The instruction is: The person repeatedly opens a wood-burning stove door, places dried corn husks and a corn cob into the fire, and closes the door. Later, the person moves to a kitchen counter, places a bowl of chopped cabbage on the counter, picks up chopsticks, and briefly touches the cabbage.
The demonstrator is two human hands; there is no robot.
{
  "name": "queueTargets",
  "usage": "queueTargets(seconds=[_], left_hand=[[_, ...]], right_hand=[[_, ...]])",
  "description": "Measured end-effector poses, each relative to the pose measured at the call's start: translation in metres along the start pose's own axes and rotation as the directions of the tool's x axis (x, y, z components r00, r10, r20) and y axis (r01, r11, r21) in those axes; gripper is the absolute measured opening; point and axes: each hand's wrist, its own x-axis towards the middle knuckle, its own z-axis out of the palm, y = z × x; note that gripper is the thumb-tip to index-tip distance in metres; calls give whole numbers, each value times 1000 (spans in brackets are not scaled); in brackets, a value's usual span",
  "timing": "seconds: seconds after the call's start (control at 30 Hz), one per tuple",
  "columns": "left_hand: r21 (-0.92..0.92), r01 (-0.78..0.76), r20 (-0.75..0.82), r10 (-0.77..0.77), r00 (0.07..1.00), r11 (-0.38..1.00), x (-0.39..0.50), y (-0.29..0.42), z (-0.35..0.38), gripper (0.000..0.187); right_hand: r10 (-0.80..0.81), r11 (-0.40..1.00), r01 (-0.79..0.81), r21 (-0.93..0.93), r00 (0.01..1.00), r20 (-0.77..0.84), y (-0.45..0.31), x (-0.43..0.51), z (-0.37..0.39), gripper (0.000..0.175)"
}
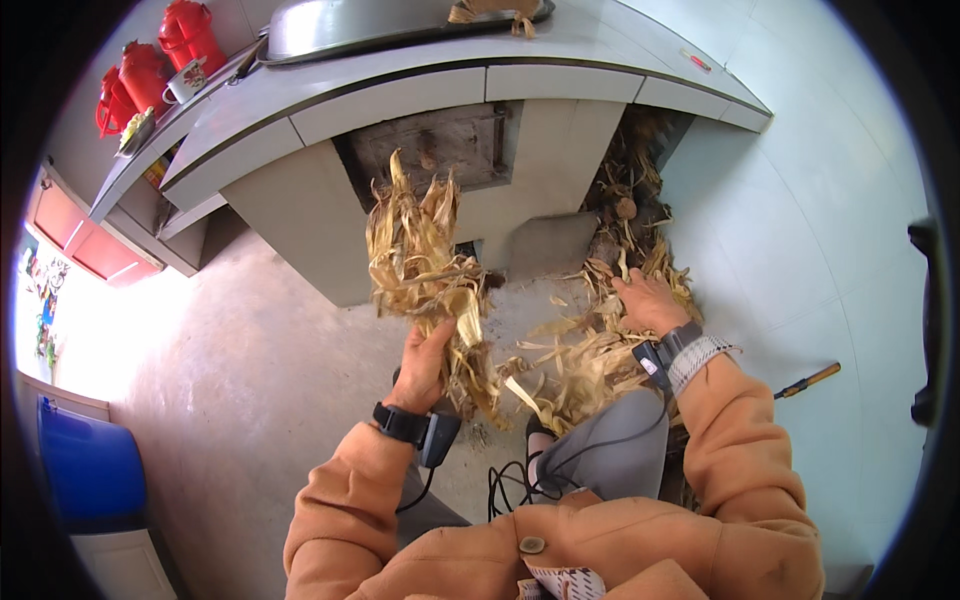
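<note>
My left hand (424, 364) is closed around a bundle of dry corn husks (412, 255), which stands up in front of the brick stove's metal fire door (442, 150). Off to the right, my right hand (651, 302) rests its fingers on a heap of loose husks (577, 367) by the wall; whether the fingers grip any husk is hidden. The heap spreads over the floor between my right knee and the stove's base. A dark plate (551, 246) leans against the stove front near that hand.
Above is the tiled stove top (570, 45) with a large metal lid (360, 30). Red thermos flasks (142, 75) and an enamel mug (186, 81) stand at left. Firewood (626, 206) fills the right-hand gap. A wooden-handled tool (810, 380) is by the wall; black cable (510, 480) loops near my foot.
</note>
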Motion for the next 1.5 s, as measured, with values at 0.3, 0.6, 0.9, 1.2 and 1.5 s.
queueTargets(seconds=[0.3,0.6,0.9,1.2,1.5], left_hand=[[120,27,-170,-6,985,992,-37,62,-46,24],[160,-40,-221,75,972,986,-48,86,-92,25],[294,55,-101,-27,995,954,-26,94,-79,20],[244,110,4,-114,993,964,122,100,-6,21],[135,-28,178,4,984,991,271,106,33,23]], right_hand=[[-63,307,416,856,906,-418,-130,141,-110,59],[73,-384,192,903,981,-178,-182,185,-138,27],[-45,-115,276,954,958,-283,-80,132,-87,22],[-85,12,398,917,914,-396,-18,135,-71,31],[-176,-70,440,895,878,-445,-7,142,-66,38]])
